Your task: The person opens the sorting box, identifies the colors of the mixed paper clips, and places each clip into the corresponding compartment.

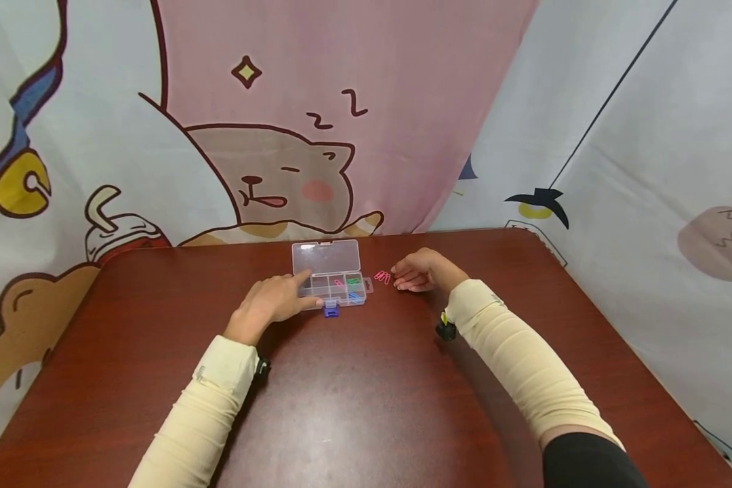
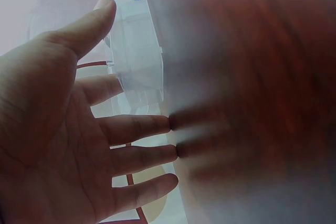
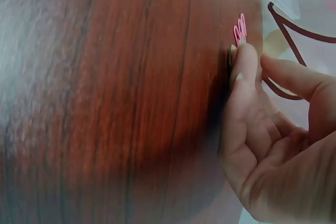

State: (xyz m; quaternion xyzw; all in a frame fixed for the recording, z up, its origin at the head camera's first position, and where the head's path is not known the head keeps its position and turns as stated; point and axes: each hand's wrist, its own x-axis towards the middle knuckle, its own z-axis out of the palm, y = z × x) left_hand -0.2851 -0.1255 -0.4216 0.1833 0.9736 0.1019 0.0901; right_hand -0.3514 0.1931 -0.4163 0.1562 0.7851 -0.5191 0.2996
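Observation:
A clear plastic compartment box [image 1: 320, 280] lies on the table with its lid [image 1: 326, 257] raised at the back. My left hand [image 1: 271, 299] rests on the box's left end, its fingers straight in the left wrist view and the thumb along the front side. Inside the right-hand compartments are a pink paper clip [image 1: 338, 282], green paper clips [image 1: 354, 280] and blue paper clips [image 1: 354, 296]. Several pink paper clips [image 1: 382, 276] lie on the tabletop right of the box. Loosely bent, my right hand [image 1: 425, 270] has its fingertips right at these clips, thumb apart from the index finger [image 3: 248, 59].
The brown wooden table [image 1: 366, 393] reaches back to a hanging cloth [image 1: 402, 102] with cartoon prints. A blue latch [image 1: 331, 310] hangs from the box's front edge. A clear hang tab [image 1: 369, 285] sticks out at its right end.

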